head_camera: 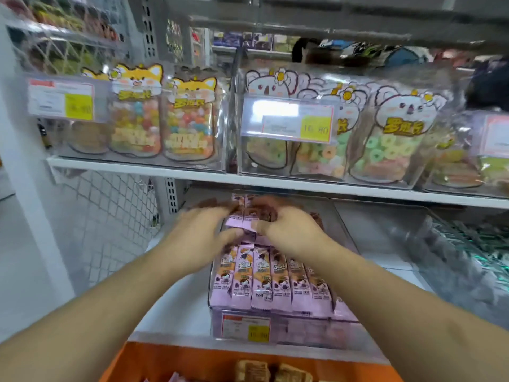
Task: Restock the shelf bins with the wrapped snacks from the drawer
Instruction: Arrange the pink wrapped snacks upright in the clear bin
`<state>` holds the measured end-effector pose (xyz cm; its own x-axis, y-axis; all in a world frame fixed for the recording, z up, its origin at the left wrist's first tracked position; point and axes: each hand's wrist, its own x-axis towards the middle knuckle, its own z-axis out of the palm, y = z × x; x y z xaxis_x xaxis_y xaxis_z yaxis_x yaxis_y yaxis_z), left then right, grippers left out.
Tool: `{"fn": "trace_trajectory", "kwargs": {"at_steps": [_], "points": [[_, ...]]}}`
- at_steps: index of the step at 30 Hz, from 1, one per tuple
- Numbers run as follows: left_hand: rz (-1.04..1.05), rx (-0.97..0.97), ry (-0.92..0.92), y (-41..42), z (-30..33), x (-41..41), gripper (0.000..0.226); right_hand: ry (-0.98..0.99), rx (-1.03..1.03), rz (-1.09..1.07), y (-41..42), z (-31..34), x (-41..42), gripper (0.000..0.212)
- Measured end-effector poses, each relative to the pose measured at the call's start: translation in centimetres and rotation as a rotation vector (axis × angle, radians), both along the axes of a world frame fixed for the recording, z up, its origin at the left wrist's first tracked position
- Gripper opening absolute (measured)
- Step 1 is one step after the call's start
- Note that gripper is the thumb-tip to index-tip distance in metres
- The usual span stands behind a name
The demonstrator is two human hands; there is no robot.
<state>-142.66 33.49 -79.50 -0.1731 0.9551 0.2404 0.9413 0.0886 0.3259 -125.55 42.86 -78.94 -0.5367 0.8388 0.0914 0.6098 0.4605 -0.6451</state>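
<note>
**Both hands on pink snack packs in the lower shelf bin**

Far left: a white wire-mesh side panel beside the shelving. Upper shelf, left: a clear bin of fox-topped candy pouches with a yellow price tag on its front; to the right, a clear bin of koala-topped ring-candy pouches with its own tag. Lower shelf, left to right: the left hand, fingers spread and only loosely bent, rests on the stacked pink wrapped snacks at the back of the clear bin; the right hand, fingers curled, grips packs of the same stack, thumb pressed on a wrapper; motion blur hides the fingertips; nearer the camera, a row of pink packs stands upright in the bin's front; a neighbouring clear bin stands to the right. Bottom edge: an orange drawer holding brown wrapped items.
</note>
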Motion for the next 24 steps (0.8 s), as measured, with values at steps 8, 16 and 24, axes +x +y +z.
{"fn": "trace_trajectory", "kwargs": {"at_steps": [8, 16, 24], "points": [[-0.035, -0.107, -0.105, 2.9, -1.9, -2.1, 0.058, -0.131, 0.057, 0.029, 2.2, -2.6, -1.3, 0.042], [0.025, -0.205, -0.080, 4.1, -1.8, -1.8, 0.061, -0.205, 0.202, 0.019, 3.2, -3.6, -2.1, 0.051], [0.018, -0.004, -0.157, 0.0, -2.4, -0.9, 0.050, -0.147, 0.121, 0.032, 0.6, -3.0, 0.7, 0.060]]}}
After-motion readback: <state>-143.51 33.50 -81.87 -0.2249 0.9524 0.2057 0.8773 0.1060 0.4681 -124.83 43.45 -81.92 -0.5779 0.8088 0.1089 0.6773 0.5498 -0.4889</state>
